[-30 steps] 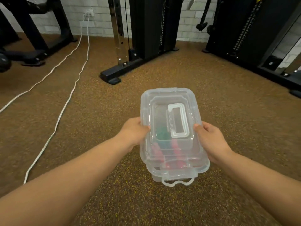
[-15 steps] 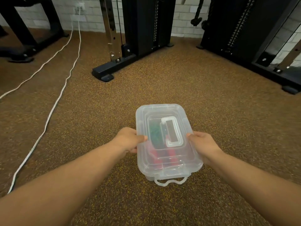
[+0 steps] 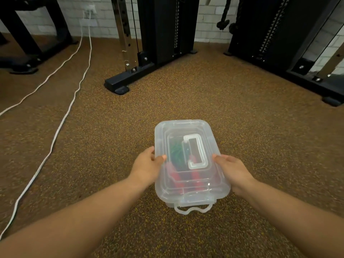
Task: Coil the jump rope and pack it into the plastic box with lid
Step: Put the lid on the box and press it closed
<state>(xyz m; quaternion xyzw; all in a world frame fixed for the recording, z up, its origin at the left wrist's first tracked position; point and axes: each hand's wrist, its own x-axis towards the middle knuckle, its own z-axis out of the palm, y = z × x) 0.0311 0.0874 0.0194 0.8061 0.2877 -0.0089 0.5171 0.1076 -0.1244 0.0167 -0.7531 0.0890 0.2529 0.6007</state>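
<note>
A clear plastic box (image 3: 219, 185) with its lid on sits low over the brown speckled floor, between my two hands. Through the lid I see the jump rope (image 3: 176, 151): a green coil and red handles. A white carry handle (image 3: 195, 151) lies flat on top of the lid. My left hand (image 3: 149, 166) grips the box's left side, thumb over the rim. My right hand (image 3: 232, 168) holds the right side. I cannot tell whether the box rests on the floor.
A black gym machine base (image 3: 119, 84) stands ahead on the left, another black frame (image 3: 305, 77) on the right. Two white cables (image 3: 63, 118) run across the floor at left from a wall socket (image 3: 89, 11).
The box and both hands have gone lower and closer to the floor, and the view has tilted down. My grip on both sides stays the same.
</note>
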